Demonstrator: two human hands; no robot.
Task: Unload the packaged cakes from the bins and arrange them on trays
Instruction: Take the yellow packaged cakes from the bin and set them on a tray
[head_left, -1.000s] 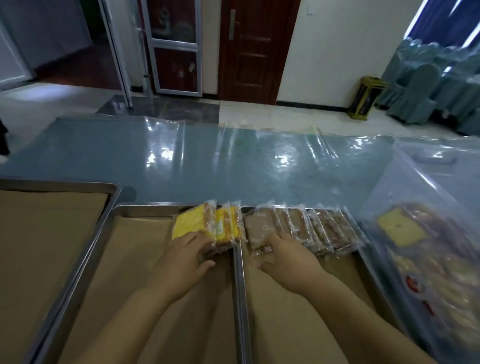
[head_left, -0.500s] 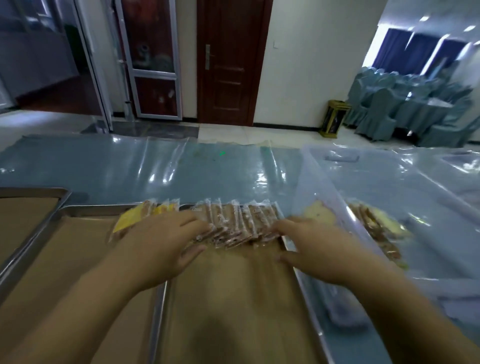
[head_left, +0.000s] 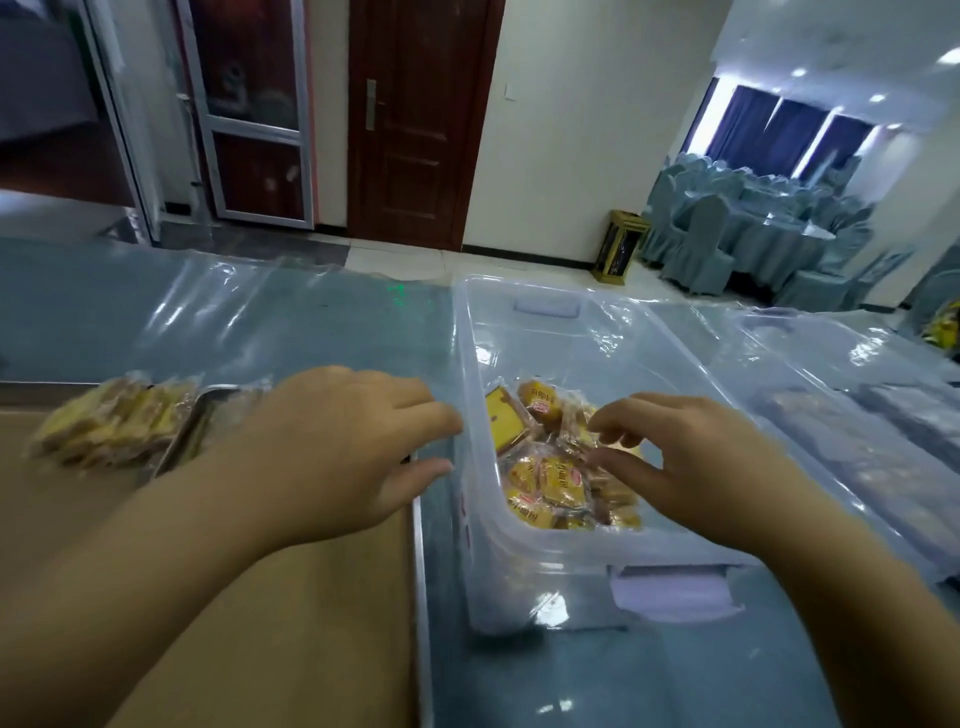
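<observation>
Right hand (head_left: 691, 467) over clear bin (head_left: 470, 364), fingers half-curled and parted from thumb, nothing pinched; contact with the packaged cakes (head_left: 556, 483) heaped below unclear. Left hand (head_left: 337, 452) loose, fingers near straight, empty, by the bin's left wall above the tray (head_left: 420, 571) corner. Blurred row of cakes (head_left: 109, 421) at tray's far edge. Bin just beside tray on film-covered bench (head_left: 649, 675)

Blue-grey tabletop (head_left: 311, 322) covered by clear plastic sheet (head_left: 218, 291), creased, glare-spotted. Two metal trays set side by side at left, lined with brown paper: left tray (head_left: 52, 385), right tray (head_left: 422, 597). Clear bin (head_left: 483, 525) set just beside right tray, narrow gap between. Second bin (head_left: 831, 415) set further right.
</observation>
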